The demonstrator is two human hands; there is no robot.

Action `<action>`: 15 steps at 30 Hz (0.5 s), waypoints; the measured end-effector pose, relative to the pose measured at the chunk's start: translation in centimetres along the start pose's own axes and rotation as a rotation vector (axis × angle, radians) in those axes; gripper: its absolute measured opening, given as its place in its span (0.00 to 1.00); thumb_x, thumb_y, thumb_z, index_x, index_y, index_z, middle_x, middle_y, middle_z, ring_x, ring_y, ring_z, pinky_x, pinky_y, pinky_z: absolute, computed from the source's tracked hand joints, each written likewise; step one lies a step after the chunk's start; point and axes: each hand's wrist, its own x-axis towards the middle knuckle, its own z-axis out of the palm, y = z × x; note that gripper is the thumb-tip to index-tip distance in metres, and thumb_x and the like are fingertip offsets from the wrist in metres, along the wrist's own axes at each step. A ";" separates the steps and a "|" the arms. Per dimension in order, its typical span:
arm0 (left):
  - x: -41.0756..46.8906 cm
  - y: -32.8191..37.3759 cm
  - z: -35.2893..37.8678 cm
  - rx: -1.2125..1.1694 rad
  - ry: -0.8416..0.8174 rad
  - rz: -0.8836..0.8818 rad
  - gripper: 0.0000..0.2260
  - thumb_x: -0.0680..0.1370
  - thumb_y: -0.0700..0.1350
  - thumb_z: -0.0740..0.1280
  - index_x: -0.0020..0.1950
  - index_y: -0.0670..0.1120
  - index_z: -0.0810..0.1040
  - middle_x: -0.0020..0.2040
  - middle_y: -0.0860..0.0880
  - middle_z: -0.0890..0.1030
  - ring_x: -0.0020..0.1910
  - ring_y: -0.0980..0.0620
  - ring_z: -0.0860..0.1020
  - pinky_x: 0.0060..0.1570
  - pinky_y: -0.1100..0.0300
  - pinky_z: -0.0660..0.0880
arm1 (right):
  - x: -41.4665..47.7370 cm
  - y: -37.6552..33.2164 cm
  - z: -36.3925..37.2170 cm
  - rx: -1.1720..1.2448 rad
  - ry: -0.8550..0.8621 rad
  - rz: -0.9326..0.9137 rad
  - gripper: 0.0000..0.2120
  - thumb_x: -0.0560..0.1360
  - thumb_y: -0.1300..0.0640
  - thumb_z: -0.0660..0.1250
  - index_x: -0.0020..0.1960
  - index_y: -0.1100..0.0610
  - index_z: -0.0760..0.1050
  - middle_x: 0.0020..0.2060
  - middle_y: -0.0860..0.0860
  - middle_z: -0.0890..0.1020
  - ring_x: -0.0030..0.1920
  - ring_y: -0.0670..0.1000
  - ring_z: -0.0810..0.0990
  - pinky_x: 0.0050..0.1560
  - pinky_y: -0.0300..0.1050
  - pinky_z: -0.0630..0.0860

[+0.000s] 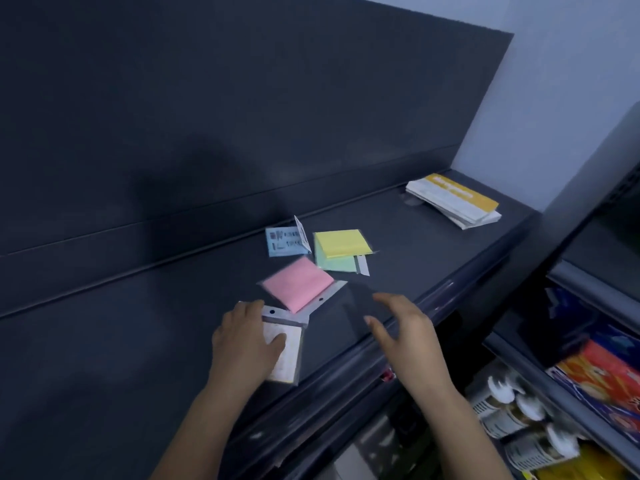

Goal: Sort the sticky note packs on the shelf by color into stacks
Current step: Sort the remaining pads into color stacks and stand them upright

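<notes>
**Hand status**
- L hand (242, 344): your fingers curl round the left edge of a pale sticky note pack (287, 358), and the thumb lies across its top face. The pack is gripped.
- R hand (405, 334): spread wide with fingers slightly bent, holding nothing. It sits over the shelf (138, 323) front, right of the pale pack. Contact w/ the shelf surface: cannot tell.

**Pack positions (dark shelf, centre)**
- Pale pack: nearest you, close to the front lip. Its clear hang tab points far and meets the tab of the pink pack (298, 284).
- Pink pack: just beyond the pale one, turned approx. diagonal, lying flat.
- Yellow pack (343, 240): far-right of pink, lying on top of a green pack (334, 263). The green pack shows at the near and left edges.
- Blue pack (284, 240): just left of the yellow/green pair, printed side up, w/ a label flap raised at its right edge.

**Other items**
- Booklet stack (453, 199) w/ a yellow band: far-right end of the shelf, well apart from the packs.
- Lower shelves, right: white-capped bottles (512, 410) and orange packets (606, 375). Print is too blurred to read.
</notes>
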 end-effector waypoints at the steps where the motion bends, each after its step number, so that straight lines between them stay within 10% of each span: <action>1: 0.1 -0.1 0.1 -0.004 -0.014 -0.017 0.31 0.75 0.54 0.66 0.73 0.47 0.57 0.72 0.49 0.62 0.69 0.48 0.61 0.66 0.53 0.61 | 0.9 0.2 0.3 -0.005 -0.021 -0.009 0.17 0.76 0.58 0.66 0.65 0.55 0.72 0.60 0.48 0.77 0.62 0.46 0.73 0.61 0.33 0.65; 7: 0.0 -0.9 -0.2 0.000 -0.083 -0.152 0.49 0.68 0.62 0.70 0.75 0.50 0.39 0.76 0.51 0.48 0.74 0.50 0.50 0.72 0.52 0.51 | 7.9 0.9 2.4 -0.058 -0.149 -0.098 0.21 0.74 0.67 0.64 0.66 0.60 0.71 0.63 0.53 0.75 0.64 0.52 0.72 0.63 0.34 0.62; 15: -0.7 0.4 -0.9 0.131 -0.022 -0.396 0.54 0.62 0.61 0.75 0.75 0.53 0.41 0.69 0.56 0.57 0.69 0.53 0.56 0.67 0.55 0.56 | 15.9 2.7 5.4 -0.271 -0.266 -0.158 0.27 0.72 0.63 0.64 0.70 0.57 0.65 0.67 0.53 0.70 0.68 0.53 0.65 0.68 0.48 0.58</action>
